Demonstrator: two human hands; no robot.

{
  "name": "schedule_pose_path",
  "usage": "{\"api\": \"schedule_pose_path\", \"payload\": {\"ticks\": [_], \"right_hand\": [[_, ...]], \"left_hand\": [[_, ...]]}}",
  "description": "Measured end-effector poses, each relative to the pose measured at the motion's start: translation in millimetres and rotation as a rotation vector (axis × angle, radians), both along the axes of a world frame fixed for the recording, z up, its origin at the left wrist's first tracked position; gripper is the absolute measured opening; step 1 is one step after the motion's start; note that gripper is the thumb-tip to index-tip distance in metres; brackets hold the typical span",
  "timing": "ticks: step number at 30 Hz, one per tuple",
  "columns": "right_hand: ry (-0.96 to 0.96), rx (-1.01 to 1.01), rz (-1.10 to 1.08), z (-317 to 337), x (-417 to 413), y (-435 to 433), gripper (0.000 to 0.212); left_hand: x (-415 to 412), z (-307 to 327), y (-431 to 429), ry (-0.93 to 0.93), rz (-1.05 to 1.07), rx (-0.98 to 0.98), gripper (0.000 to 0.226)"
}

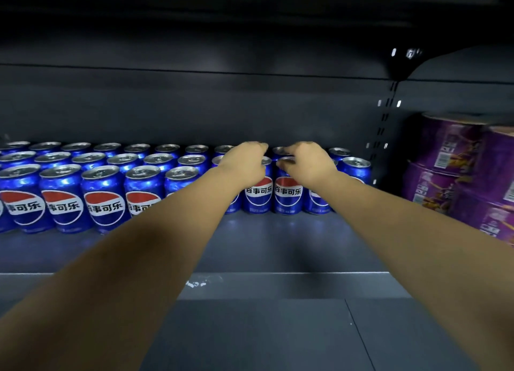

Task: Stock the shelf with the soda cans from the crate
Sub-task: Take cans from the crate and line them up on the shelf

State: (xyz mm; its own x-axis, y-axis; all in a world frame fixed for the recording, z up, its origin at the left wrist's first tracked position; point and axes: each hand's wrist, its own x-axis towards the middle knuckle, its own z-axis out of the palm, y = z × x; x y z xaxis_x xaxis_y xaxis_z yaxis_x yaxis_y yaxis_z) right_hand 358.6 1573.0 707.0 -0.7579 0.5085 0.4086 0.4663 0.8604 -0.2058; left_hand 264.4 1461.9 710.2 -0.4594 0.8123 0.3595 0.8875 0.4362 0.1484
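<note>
**A:** Head view: where do the sodas stand?
**B:** On the dark shelf point(278, 245), far back against its rear wall. Blue Pepsi cans point(105, 201) stand upright in three rows from the left edge to the slotted upright on the right. The near part of the shelf board is bare.
**A:** And right of that upright?
**B:** Stacked purple packs point(456, 176).
**A:** The arms?
**B:** Both reach far in, side by side. The left grip point(244, 163) sits on top of one middle can point(258, 194) in the nearest row. Its fingers curl down out of sight, so I cannot tell whether it holds that can.
**A:** The other?
**B:** The right grip point(308, 162) pinches the rim of the neighbouring can point(288, 194), just to the right and touching the first.
</note>
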Motion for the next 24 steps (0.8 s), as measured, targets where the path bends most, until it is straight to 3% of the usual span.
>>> {"api": "schedule_pose_path", "payload": {"ticks": [6, 14, 21, 24], "right_hand": [[-0.101, 0.061, -0.020, -14, -6, 4, 0.047], [0.085, -0.046, 0.086, -25, 3, 10, 0.041], [0.003, 0.008, 0.067, -20, 7, 9, 0.043], [-0.125, 0.100, 0.054, -17, 11, 6, 0.044]], "left_hand": [[3, -8, 12, 0.001, 0.102, -0.029, 0.035], [-1, -21, 10, 0.045, 0.151, 0.066, 0.034], [1, -27, 11, 0.000, 0.168, 0.105, 0.036], [4, -27, 11, 0.008, 0.163, 0.070, 0.038]]}}
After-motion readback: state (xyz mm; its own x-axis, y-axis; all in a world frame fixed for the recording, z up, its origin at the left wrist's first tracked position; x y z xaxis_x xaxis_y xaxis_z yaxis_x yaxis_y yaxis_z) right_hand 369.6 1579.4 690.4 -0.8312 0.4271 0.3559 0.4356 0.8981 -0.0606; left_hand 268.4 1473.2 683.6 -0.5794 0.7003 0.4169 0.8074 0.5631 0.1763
